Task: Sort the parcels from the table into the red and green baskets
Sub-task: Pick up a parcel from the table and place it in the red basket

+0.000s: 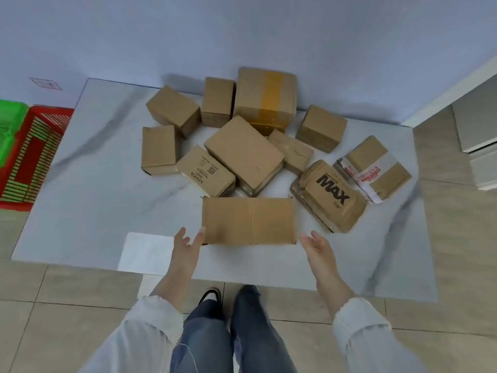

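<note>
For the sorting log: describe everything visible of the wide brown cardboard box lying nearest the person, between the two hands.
The wide brown cardboard box lies flat and closed on the white marbled table, long side facing the person. Its top is plain and unprinted, with a faint seam across the middle and slightly frayed corners. Straight fingers of the left hand reach its left end; contact is unclear. The right hand is open, apart from its right end.
</note>
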